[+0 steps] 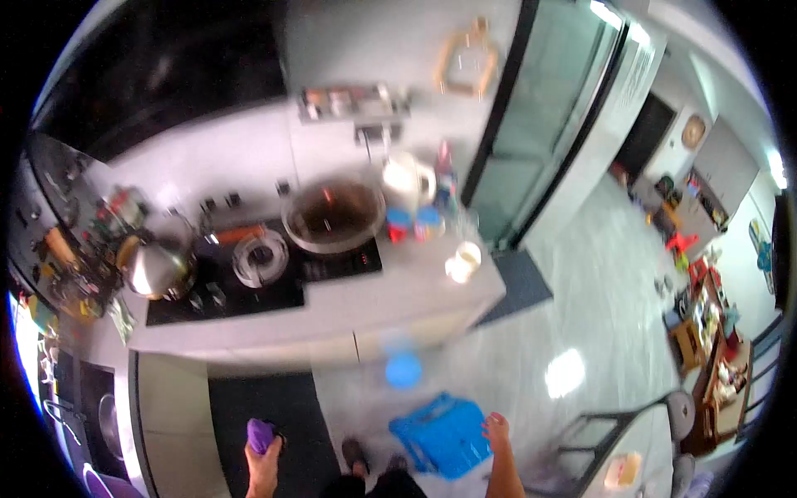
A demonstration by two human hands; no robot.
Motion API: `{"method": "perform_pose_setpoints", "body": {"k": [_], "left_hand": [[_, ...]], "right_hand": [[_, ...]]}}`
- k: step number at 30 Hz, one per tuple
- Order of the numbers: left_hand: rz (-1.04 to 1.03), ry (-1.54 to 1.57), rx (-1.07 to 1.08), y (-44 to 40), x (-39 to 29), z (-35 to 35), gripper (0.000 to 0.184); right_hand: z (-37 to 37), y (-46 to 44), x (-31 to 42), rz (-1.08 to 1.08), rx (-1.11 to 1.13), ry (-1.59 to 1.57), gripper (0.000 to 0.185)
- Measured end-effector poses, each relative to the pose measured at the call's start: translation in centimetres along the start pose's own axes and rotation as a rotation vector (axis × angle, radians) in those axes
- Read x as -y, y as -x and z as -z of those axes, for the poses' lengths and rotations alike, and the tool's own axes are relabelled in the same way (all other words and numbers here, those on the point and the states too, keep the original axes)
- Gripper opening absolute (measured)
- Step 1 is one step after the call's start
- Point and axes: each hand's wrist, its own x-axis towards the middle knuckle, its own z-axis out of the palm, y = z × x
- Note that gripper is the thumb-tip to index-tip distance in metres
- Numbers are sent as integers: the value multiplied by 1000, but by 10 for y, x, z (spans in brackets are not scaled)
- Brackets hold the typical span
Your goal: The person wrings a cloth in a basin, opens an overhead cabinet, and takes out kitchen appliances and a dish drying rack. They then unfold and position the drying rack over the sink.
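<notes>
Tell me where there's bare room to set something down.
The counter is bare along its front, between the black cooktop and the white cup. Bare floor lies between the blue stool and the grey mat. It is crowded around the steel pot and by the white pitcher and blue-lidded jars.

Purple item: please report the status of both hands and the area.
Left hand gripping purple item. Right hand open, nothing held. Blue stool near feet.
</notes>
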Motion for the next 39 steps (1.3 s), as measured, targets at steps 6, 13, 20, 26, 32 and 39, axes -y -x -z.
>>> {"method": "perform_pose_setpoints", "body": {"k": [6,13,20,26,32,39], "left_hand": [[-222,313,113,-30,-56,6,14],[-401,422,275,-77,-51,6,46],[-290,278,322,-95,-79,-25,26],[-360,90,297,-146,-99,-95,25],[-371,339,302,-165,-123,-179,33],[-283,333,304,-171,-129,-213,69]], "right_hand": [[-104,104,287,662,107,-60,28],[-151,180,384,915,488,56,23],[-212,258,549,1300,480,94,21],[-280,323,761,2020,56,80,26],[-339,310,942,2415,-585,361,38],[-361,294,962,2368,-636,328,28]]}}
